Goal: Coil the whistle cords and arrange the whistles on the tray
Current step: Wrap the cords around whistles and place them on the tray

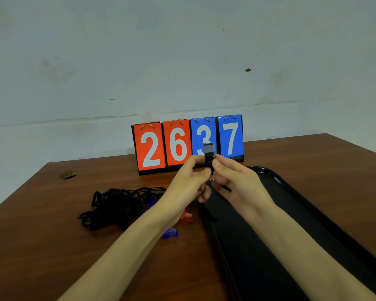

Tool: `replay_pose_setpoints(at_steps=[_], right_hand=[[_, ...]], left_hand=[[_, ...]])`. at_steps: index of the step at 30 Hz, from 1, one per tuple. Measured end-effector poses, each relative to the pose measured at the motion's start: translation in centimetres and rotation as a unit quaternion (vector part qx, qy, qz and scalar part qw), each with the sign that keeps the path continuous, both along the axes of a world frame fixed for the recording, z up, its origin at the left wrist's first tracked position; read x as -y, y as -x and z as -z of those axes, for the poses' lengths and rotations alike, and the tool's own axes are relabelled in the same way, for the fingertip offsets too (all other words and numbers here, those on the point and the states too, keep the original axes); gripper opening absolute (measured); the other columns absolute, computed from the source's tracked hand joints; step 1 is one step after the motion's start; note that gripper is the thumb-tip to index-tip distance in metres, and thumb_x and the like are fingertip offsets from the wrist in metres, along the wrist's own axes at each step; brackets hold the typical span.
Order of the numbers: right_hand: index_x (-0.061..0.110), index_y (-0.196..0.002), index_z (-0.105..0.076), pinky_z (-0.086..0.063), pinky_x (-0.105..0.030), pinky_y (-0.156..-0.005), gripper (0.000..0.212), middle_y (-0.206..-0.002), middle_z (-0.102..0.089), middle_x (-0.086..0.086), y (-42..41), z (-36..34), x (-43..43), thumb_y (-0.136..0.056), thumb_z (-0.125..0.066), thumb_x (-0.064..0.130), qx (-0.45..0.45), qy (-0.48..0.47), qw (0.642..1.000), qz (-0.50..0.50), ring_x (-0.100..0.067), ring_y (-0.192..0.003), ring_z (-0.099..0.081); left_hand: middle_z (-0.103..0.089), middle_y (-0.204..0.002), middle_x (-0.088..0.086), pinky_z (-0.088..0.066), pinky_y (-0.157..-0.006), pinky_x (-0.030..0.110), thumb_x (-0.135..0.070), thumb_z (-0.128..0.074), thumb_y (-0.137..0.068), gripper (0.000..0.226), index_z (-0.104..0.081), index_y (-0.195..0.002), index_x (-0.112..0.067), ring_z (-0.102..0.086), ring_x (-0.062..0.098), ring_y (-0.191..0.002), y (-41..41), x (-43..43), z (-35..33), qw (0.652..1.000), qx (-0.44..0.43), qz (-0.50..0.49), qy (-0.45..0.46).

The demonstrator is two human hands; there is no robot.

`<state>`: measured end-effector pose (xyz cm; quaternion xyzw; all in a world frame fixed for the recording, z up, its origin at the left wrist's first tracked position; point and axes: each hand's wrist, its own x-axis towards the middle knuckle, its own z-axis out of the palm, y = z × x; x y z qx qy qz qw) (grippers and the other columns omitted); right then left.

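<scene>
Whistle pinched between left hand and right hand above tray's far corner, overlapping scoreboard; tangled cords left of tray.

Brown wooden table against stained pale wall; scoreboard reads 2637.

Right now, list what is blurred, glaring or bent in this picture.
Head view: the wide lens splays the table and bends the wall crack; head view: flat, dim light, one small glare streak on the tray rim; head view: the held whistle is soft and the cord pile merges into one dark mass.
</scene>
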<state>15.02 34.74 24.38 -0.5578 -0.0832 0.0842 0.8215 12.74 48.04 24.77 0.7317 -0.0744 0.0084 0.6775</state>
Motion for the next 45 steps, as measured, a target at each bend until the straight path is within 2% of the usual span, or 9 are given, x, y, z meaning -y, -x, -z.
replay_pose_setpoints(at_steps=[5,11,18,23,27,32,35,38,45], right_hand=[[0.014,-0.103,-0.067,-0.051,-0.029,-0.074,0.019,-0.1,-0.072,-0.005,-0.8,-0.7,0.4,-0.089,-0.059,0.024,-0.024,-0.047,0.998,0.033,-0.013,-0.088,-0.067],[0.012,-0.115,-0.057,-0.053,-0.031,-0.073,0.031,-0.089,-0.073,-0.003,-0.8,-1.0,0.7,-0.098,-0.04,0.032,-0.039,-0.09,0.994,0.038,-0.012,-0.081,-0.07],[0.003,-0.118,-0.056,-0.046,-0.025,-0.066,0.036,-0.065,-0.046,0.001,-1.2,-1.0,1.7,-0.1,-0.038,0.028,-0.079,-0.104,0.991,0.038,-0.006,-0.057,-0.043],[-0.003,-0.106,-0.059,-0.051,-0.025,-0.069,0.028,-0.064,-0.048,-0.001,-1.2,-1.1,1.7,-0.099,-0.041,0.018,0.028,0.094,0.994,0.054,-0.007,-0.056,-0.048],[0.013,-0.097,-0.068,-0.057,-0.02,-0.067,0.014,-0.074,-0.067,0.003,-0.5,-0.7,0.9,-0.092,-0.055,0.018,0.185,0.307,0.93,0.084,-0.006,-0.068,-0.065],[0.025,-0.096,-0.071,-0.057,-0.019,-0.066,0.014,-0.079,-0.07,0.006,0.0,-0.1,0.6,-0.083,-0.067,0.021,0.217,0.417,0.882,-0.021,-0.004,-0.075,-0.067],[0.022,-0.089,-0.071,-0.057,-0.02,-0.066,0.013,-0.082,-0.072,0.001,0.5,-0.7,0.4,-0.082,-0.066,0.013,0.215,0.371,0.894,-0.128,-0.01,-0.077,-0.069],[0.019,-0.087,-0.07,-0.054,-0.018,-0.063,0.015,-0.082,-0.073,-0.001,1.0,-1.2,0.6,-0.082,-0.064,0.007,0.199,0.296,0.919,-0.169,-0.013,-0.077,-0.07],[0.009,-0.092,-0.068,-0.056,-0.021,-0.063,0.012,-0.076,-0.074,-0.004,1.1,-1.3,0.5,-0.083,-0.06,0.003,0.168,0.169,0.964,-0.121,-0.015,-0.07,-0.071]], left_hand=[[-0.071,-0.09,0.013,-0.039,-0.048,0.018,-0.01,-0.048,-0.095,0.027,-0.048,-0.121,-0.019,-0.045,0.005,-0.046,0.5,0.2,-0.3,0.998,-0.004,0.028,-0.06],[-0.067,-0.07,0.004,-0.027,-0.037,0.019,-0.023,-0.044,-0.098,0.022,-0.057,-0.109,-0.01,-0.035,0.007,-0.035,0.7,0.1,-0.4,0.992,-0.026,0.074,-0.095],[-0.062,-0.064,0.001,-0.024,-0.037,0.017,-0.027,-0.053,-0.093,0.019,-0.059,-0.098,-0.01,-0.033,0.006,-0.037,0.6,-2.2,-1.2,0.975,-0.114,0.092,-0.165],[-0.062,-0.06,-0.002,-0.032,-0.041,0.014,-0.027,-0.063,-0.085,0.012,-0.067,-0.088,-0.016,-0.044,0.005,-0.043,1.2,-4.8,-3.0,0.962,-0.06,0.065,-0.259],[-0.07,-0.072,-0.005,-0.047,-0.062,0.011,-0.023,-0.068,-0.081,0.001,-0.069,-0.082,-0.023,-0.065,0.001,-0.065,1.6,-5.6,-4.4,0.944,0.054,0.027,-0.324],[-0.07,-0.08,-0.013,-0.046,-0.07,0.014,-0.034,-0.069,-0.072,0.011,-0.072,-0.079,-0.026,-0.063,0.001,-0.079,2.4,-6.0,-5.5,0.924,0.114,0.057,-0.361],[-0.071,-0.081,-0.011,-0.049,-0.068,0.01,-0.031,-0.068,-0.075,0.007,-0.073,-0.079,-0.028,-0.064,0.003,-0.077,2.2,-6.0,-5.2,0.936,0.117,0.051,-0.329],[-0.069,-0.076,-0.001,-0.044,-0.051,0.012,-0.03,-0.064,-0.08,0.009,-0.073,-0.078,-0.028,-0.057,0.005,-0.057,1.6,-6.1,-4.3,0.961,0.065,0.016,-0.269],[-0.053,-0.048,-0.003,-0.027,-0.041,0.019,-0.021,-0.046,-0.095,0.028,-0.062,-0.075,-0.01,-0.035,0.006,-0.041,1.6,-4.6,-2.6,0.987,-0.03,0.076,-0.136]])
